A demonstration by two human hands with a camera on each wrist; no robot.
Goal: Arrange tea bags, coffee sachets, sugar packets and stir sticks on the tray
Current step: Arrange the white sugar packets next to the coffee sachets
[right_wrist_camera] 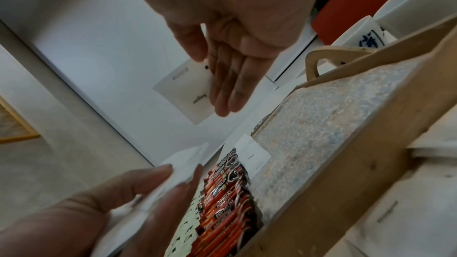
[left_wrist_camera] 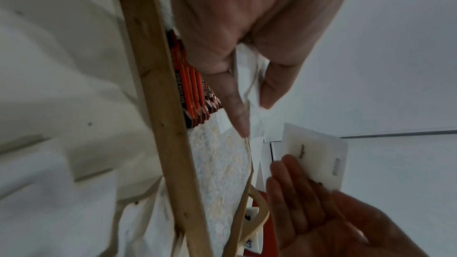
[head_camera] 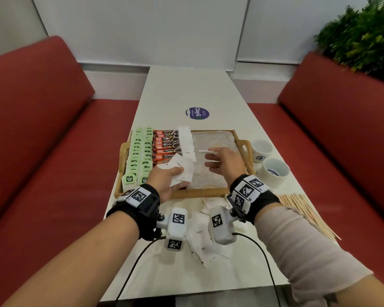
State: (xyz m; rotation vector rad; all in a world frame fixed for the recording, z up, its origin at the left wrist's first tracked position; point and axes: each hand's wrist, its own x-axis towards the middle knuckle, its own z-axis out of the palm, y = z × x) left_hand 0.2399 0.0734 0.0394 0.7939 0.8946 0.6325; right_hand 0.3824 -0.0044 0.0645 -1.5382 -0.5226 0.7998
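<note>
A wooden tray (head_camera: 228,134) holds rows of green tea bags (head_camera: 134,151), orange coffee sachets (head_camera: 165,144) and a column of white sugar packets (head_camera: 186,140). My left hand (head_camera: 164,179) grips a bunch of sugar packets (head_camera: 182,171) over the tray's near left. My right hand (head_camera: 225,161) pinches one sugar packet (head_camera: 207,152) between thumb and fingers above the tray's lined floor. That sugar packet (right_wrist_camera: 190,93) shows its "Sugar" print in the right wrist view, and the single packet (left_wrist_camera: 319,155) shows in the left wrist view. Wooden stir sticks (head_camera: 306,211) lie on the table at the right.
Loose sugar packets (head_camera: 205,242) lie on the white table (head_camera: 186,89) in front of the tray. Two white cups (head_camera: 262,149) (head_camera: 274,173) stand right of the tray. Red benches (head_camera: 42,129) flank the table; a plant (head_camera: 364,36) stands at the far right.
</note>
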